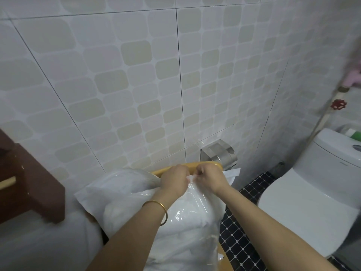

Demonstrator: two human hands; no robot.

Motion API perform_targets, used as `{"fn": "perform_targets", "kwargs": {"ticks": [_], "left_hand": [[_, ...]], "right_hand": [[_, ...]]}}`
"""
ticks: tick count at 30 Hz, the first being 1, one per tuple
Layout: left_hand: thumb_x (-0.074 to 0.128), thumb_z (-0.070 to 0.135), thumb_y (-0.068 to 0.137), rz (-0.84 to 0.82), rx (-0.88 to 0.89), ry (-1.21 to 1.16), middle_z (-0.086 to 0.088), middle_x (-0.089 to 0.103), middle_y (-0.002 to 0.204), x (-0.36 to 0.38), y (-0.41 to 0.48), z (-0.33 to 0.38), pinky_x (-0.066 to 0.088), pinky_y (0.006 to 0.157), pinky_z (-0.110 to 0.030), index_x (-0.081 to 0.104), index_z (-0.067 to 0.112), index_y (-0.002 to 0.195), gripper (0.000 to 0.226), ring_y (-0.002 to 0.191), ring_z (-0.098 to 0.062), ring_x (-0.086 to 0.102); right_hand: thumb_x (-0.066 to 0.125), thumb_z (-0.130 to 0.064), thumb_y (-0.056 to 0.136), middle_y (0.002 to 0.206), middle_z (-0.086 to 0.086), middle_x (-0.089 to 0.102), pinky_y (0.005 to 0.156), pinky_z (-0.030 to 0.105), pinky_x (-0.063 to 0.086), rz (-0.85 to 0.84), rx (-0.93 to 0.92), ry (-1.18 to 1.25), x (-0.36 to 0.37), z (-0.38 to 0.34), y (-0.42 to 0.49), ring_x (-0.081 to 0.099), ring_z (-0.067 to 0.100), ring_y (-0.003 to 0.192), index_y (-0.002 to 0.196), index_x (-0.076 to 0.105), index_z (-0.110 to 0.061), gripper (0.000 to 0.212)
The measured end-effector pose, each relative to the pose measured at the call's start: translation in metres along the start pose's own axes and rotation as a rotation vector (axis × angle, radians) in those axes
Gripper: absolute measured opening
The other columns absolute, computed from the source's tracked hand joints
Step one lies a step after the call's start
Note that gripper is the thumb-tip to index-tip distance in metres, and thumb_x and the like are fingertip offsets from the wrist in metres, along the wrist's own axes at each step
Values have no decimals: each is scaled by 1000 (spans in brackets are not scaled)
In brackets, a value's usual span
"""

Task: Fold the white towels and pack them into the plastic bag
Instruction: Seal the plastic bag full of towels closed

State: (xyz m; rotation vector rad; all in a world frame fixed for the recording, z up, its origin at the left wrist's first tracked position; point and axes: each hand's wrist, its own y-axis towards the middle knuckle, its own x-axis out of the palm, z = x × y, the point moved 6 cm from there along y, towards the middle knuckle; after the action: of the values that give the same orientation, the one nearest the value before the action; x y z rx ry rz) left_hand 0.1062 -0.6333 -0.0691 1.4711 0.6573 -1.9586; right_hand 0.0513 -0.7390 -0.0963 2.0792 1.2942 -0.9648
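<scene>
Bag (197, 204), towels (175, 241) packed inside; long axis run from body toward wall (136, 94), mouth at far end by yellow rail (212, 164); mouth film pinched by left hand (173, 180) and right hand (210, 179), fingers curled, hands nearly touching, equally near; closing judged next.

Beige-patterned tiled wall (136, 75) with steel paper holder (218, 155) mounted low. White toilet (312, 202) at right on black mosaic floor (240, 241), green bottle (354, 134) on its tank, red valve handle (338, 104) above. Dark brown wooden cabinet (29, 182) at left; yellow wooden rail (207, 164) below the holder.
</scene>
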Motion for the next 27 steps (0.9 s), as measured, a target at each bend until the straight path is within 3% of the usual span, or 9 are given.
{"fn": "perform_targets", "kwargs": {"ticks": [6, 12, 15, 17, 22, 27], "left_hand": [[60, 24, 88, -28, 17, -58, -2, 62, 109, 0, 4, 1, 49, 82, -36, 64, 18, 97, 12, 104, -24, 58], [56, 22, 91, 42, 18, -48, -2, 65, 104, 2, 5, 7, 48, 76, -33, 65, 17, 95, 11, 101, -25, 59], [55, 21, 91, 76, 34, -28, -2, 65, 102, 1, 4, 8, 47, 73, -32, 63, 17, 92, 10, 99, -25, 59], [53, 21, 92, 97, 37, -8, -2, 65, 102, 1, 3, 9, 45, 71, -32, 62, 17, 92, 9, 99, -25, 59], [47, 25, 96, 86, 85, 121, -6, 63, 111, 7, 0, 12, 40, 74, -35, 59, 14, 104, 18, 105, -28, 57], [55, 20, 92, -37, 50, 59, -7, 59, 118, 1, 7, 4, 47, 87, -36, 59, 14, 113, 22, 112, -28, 54]], "right_hand": [[63, -11, 83, 78, 3, 61, 71, 29, 45, -56, -13, 0, -10, -1, 0, 56, 20, 79, 80, 65, -8, 5], [59, -1, 83, 73, 5, 48, 65, 32, 33, -26, -63, 52, -7, -4, -4, 44, 20, 73, 66, 47, -14, 24], [58, -7, 86, 75, 7, 55, 68, 28, 40, 1, -76, -41, -5, -3, -4, 49, 20, 73, 71, 52, -14, 18], [59, -4, 83, 68, 15, 55, 64, 37, 46, 29, -72, 24, -3, -2, -5, 50, 25, 68, 63, 53, -2, 21], [57, -3, 81, 60, 3, 40, 56, 32, 27, 85, -75, 0, 0, 0, -7, 35, 18, 63, 57, 45, -9, 28], [51, -4, 82, 68, 1, 51, 61, 28, 34, 35, -89, -108, 1, 1, -6, 43, 23, 67, 60, 51, -12, 23]]}}
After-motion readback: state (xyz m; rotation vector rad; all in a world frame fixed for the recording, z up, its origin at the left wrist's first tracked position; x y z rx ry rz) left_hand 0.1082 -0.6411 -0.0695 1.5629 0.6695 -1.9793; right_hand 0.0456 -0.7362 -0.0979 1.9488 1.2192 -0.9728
